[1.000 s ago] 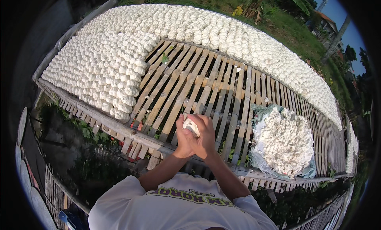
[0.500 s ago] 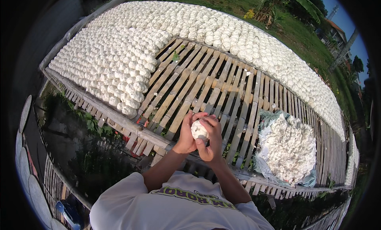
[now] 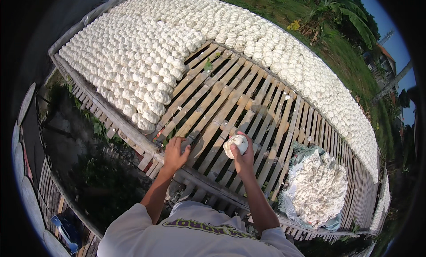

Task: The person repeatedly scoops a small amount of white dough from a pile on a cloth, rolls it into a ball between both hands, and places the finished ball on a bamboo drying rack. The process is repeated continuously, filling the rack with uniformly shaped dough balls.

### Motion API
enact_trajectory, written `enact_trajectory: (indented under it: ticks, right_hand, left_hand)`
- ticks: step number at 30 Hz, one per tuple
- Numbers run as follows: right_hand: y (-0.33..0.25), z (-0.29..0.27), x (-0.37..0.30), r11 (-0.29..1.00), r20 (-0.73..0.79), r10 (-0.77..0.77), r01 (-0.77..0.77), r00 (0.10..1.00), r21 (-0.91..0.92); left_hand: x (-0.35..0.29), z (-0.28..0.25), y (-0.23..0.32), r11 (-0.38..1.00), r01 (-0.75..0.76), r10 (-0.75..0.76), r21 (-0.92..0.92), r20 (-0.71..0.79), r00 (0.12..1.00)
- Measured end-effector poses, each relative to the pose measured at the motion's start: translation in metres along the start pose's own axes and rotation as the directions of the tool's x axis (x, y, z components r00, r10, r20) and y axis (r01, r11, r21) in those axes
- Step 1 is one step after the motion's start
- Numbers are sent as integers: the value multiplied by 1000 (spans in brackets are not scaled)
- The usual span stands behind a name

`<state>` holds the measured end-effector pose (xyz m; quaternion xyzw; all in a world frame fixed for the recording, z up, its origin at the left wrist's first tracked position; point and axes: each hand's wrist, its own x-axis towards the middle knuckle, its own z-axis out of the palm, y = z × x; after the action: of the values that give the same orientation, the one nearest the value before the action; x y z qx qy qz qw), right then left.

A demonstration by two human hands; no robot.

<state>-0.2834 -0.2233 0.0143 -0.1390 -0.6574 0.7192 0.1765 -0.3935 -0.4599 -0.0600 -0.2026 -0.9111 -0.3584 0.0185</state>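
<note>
Holding a rounded white lump [image 3: 235, 147]: right hand [image 3: 246, 156], above the near part of the slatted bamboo rack [image 3: 243, 100]. Grip firm-looking, thumb laid along the lump's near side, fingers wrapped round its right and far side. Lump sits up off the rack's slats, its upper left face exposed, surface pale with a few dark specks.

Left hand [image 3: 176, 155]: at the rack's near edge, well apart from the lump. Fingers half curled and slightly parted, thumb standing off to the side, nothing seen in the grasp. Contact with the rack's edge pole cannot be judged from this angle; the fingertips may only hover over it.

Packed lumps [image 3: 128, 66] of similar look cover the rack's left part in close rows, touching one another. A long band of lumps [image 3: 275, 48] follows the rack's far side. On the rack's near right part: crumbly white heap [image 3: 317, 186], resting on blue-green sacking [image 3: 304, 151]. Green leaf [image 3: 208, 65] on the rack's slats, near the packed lumps. Grass [image 3: 262, 8] beyond the rack's far side.
</note>
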Motion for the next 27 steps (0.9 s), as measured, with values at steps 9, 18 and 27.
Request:
enact_trajectory:
  ticks: [9,18,27]
  right_hand:
    - [52,17,123,984,69,82,-70,994,-166]
    - [133,44,320,879,146,456,-470,878,82]
    - [176,154,507,988,152,48,-24,987,-153]
  left_hand:
    - [-15,15,-14,983,-148,132,-112,-139,981]
    - [-23,15,-22,979,0,-35,-202,-165,986]
    - [-38,14,-29,978,114,-119,-174,-15,993]
